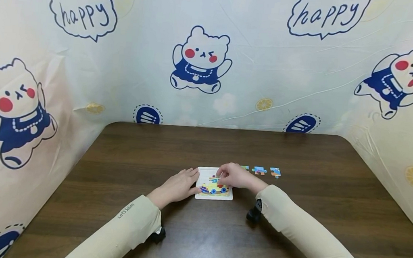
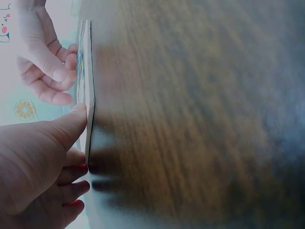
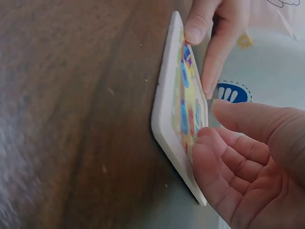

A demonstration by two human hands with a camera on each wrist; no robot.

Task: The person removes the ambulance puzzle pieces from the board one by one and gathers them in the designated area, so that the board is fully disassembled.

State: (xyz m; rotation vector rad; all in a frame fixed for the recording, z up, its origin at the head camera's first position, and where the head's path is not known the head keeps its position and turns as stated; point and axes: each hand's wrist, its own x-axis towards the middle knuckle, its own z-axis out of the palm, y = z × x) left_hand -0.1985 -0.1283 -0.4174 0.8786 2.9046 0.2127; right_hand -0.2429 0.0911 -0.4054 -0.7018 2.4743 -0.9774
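Note:
A small square puzzle board [image 1: 214, 197] with a white frame lies on the brown table. Its picture shows a yellow vehicle with blue wheels [image 1: 219, 190]. My left hand [image 1: 178, 186] rests along the board's left edge, its thumb touching the frame and its fingers fairly straight. Over the upper right of the board is my right hand [image 1: 235, 175]. In the right wrist view, loosely bent fingertips [image 3: 206, 160] touch or nearly touch the picture, while the thumb stands apart from them. No piece shows between thumb and fingers. Part of the picture is hidden under the right hand.
Loose jigsaw pieces lie in a row behind the right hand: one blue and orange piece [image 1: 275, 172], another piece [image 1: 259, 171] beside it, and a partly hidden green one [image 1: 245, 168]. A printed cloth [image 1: 246, 79] hangs behind the table [image 1: 292, 241].

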